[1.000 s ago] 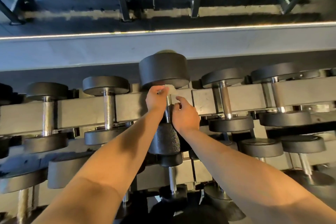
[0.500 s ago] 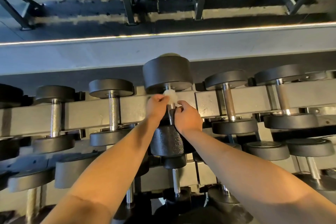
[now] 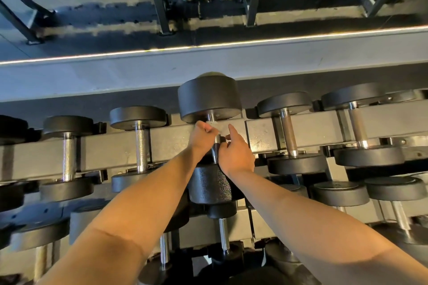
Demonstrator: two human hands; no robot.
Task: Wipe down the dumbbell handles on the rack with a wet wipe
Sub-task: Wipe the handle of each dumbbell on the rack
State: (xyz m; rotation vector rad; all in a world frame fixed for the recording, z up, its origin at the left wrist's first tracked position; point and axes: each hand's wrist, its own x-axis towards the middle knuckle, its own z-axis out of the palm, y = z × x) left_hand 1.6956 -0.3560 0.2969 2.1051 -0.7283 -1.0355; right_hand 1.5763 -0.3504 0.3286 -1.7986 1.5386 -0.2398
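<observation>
Left grip is clamped on the wet wipe, wrapped round the upper handle of the largest dumbbell for wiping. Right grip, just beside it, apparently steadies that handle. Its forefinger is straight; closure cannot be told.

A white crumpled wet wipe is at the grip. Just below it is a silver, cross-hatched steel dumbbell handle. Matte black round rubber heads sit beyond and nearer. Beside the grip is a speckled grey metal rack beam.

Dumbbells on rack, wipe on handle
</observation>
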